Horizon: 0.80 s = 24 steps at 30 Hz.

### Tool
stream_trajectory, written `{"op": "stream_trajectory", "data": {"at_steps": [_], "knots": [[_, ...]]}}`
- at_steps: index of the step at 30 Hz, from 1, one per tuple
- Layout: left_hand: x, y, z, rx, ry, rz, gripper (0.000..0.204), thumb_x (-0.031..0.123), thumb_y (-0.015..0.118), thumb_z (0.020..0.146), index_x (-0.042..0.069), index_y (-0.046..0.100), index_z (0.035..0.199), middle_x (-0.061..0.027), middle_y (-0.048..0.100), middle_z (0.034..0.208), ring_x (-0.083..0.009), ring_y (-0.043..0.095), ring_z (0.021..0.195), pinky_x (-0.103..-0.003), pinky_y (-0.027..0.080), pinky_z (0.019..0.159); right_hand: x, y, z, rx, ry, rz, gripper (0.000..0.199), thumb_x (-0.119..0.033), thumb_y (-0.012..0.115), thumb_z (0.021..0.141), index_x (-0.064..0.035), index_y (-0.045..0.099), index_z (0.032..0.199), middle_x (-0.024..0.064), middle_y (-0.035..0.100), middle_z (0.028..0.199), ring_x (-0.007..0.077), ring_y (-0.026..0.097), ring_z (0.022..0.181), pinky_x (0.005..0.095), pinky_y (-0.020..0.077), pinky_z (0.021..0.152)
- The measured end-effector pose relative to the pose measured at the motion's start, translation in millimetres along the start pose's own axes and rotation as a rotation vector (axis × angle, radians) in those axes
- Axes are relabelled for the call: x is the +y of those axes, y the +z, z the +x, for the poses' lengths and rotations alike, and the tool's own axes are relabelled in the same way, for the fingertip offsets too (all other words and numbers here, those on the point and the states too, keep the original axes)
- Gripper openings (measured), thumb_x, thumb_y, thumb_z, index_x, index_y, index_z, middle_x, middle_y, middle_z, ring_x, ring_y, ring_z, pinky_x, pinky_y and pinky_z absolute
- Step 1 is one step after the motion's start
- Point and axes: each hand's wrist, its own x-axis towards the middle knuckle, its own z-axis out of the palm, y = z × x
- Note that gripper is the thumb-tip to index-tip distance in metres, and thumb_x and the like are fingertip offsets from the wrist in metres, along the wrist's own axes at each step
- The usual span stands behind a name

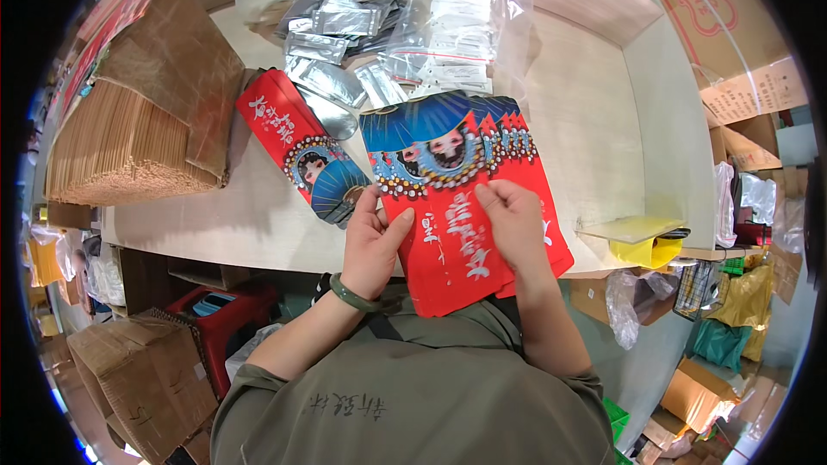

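Observation:
Several red printed paper envelopes (448, 245), with blue fan tops and a figure in a beaded headdress, are fanned out in front of me over the table's near edge. My left hand (376, 237), a green bangle on its wrist, pinches their left edge between thumb and fingers. With thumb on top, my right hand (515, 222) grips the right part of the fan. A second stack of matching red envelopes (289, 133) lies slanted on the table, left of the fan, with its blue end toward me. The fingers beneath the envelopes are hidden.
Behind the envelopes lie silver foil packets (332, 52) and a clear plastic bag (461, 26) of white packets. An open cardboard box (142, 120) stands at the left. Yellow tape-like object (646, 250) sits at the table's right edge. Cartons (142, 379) stand below left.

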Motion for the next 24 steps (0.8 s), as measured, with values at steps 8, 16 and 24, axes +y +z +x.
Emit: {"op": "stream_trajectory", "data": {"at_steps": [8, 16, 24], "knots": [[-0.1, -3.5, -0.8, 0.043, -0.004, -0.031, 0.041, 0.001, 0.054, 0.091, -0.001, 0.035, 0.128, -0.0122, 0.064, 0.108, -0.0139, 0.063, 0.096, -0.027, 0.051, 0.083, 5.7, -14.4, 12.1, 0.456, -0.600, -0.667, 0.020, -0.015, 0.069, 0.083, 0.0014, 0.060, 0.091, -0.0013, 0.057, 0.071, 0.0046, 0.050, 0.065, 0.0203, 0.0414, 0.059], [1.6, 3.5, -0.1, 0.013, -0.008, -0.004, 0.040, 0.003, 0.054, 0.091, 0.000, 0.036, 0.127, -0.0125, 0.064, 0.107, -0.0141, 0.063, 0.095, -0.026, 0.051, 0.082, -3.3, 9.6, -3.7, -0.135, -0.038, 0.117, 0.009, -0.008, 0.065, 0.086, -0.0020, 0.059, 0.084, -0.0053, 0.052, 0.071, 0.0011, 0.043, 0.063, 0.0169, 0.0357, 0.057], [-1.7, -0.3, 0.5, 0.012, 0.014, -0.009, 0.040, 0.003, 0.054, 0.092, -0.001, 0.036, 0.127, -0.0125, 0.064, 0.108, -0.0143, 0.063, 0.097, -0.027, 0.050, 0.084, 11.2, -8.1, 10.9, 0.174, -0.012, 0.059, 0.014, -0.010, 0.062, 0.089, 0.0010, 0.063, 0.097, -0.0053, 0.056, 0.075, 0.0023, 0.051, 0.073, 0.0182, 0.0423, 0.065]]}}
